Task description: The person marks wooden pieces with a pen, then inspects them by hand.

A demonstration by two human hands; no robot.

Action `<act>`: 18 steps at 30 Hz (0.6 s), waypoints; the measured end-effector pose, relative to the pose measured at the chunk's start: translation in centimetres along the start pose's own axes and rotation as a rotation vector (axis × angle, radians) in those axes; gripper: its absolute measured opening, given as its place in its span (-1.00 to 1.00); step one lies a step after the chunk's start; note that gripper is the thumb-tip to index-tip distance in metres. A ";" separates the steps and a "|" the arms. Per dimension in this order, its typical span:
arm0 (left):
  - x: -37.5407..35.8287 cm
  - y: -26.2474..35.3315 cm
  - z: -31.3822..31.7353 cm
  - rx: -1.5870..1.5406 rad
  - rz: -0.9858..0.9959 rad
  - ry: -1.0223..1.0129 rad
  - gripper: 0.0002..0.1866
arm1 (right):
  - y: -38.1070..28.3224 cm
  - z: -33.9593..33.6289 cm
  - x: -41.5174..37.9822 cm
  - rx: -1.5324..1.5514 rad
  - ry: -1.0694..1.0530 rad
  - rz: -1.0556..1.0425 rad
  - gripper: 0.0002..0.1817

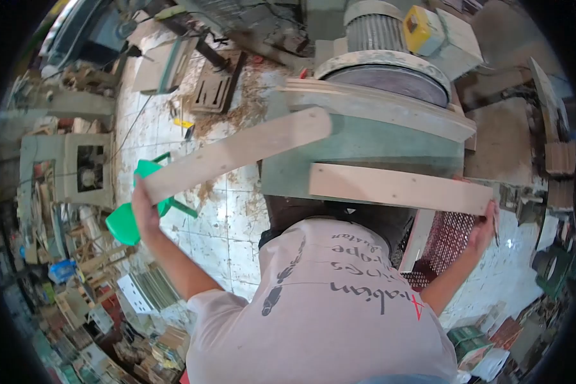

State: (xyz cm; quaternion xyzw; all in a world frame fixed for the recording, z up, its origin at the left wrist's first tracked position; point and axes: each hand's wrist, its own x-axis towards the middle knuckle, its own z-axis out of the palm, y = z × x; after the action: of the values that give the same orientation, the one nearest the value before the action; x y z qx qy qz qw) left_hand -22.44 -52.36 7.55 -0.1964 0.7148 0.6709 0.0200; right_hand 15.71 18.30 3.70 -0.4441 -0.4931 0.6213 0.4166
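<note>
My left hand point(146, 208) is closed around the near end of a long wooden board point(237, 153). That board slants up to the right, and its rounded far end overlaps the green worktable point(397, 137) of a disc sander point(393, 83). Whether it touches the table cannot be made out. At the right, my right hand point(483, 230) grips the end of a second wooden board point(397, 185). This one lies nearly level along the table's near edge, with a square left end and small dark spots on its face.
A wooden strip point(377, 105) stands before the sanding disc. At left are a green plastic stool point(125, 224), a drill press base point(214, 83) and sawdust on the tiled floor. Wood offcuts point(89, 307) crowd the lower left. A perforated panel point(451, 240) is below my right hand.
</note>
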 end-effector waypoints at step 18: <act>-4.3 -3.8 14.5 0.024 -0.214 -0.270 -0.62 | -2.2 10.8 -7.7 -0.421 -0.458 -0.265 -0.77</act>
State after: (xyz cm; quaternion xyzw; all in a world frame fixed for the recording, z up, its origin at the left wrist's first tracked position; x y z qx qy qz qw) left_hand -20.76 -37.37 3.79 -0.1790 0.6886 0.6766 0.1895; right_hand 7.45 8.64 8.21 -0.3015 -0.7446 0.5300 0.2715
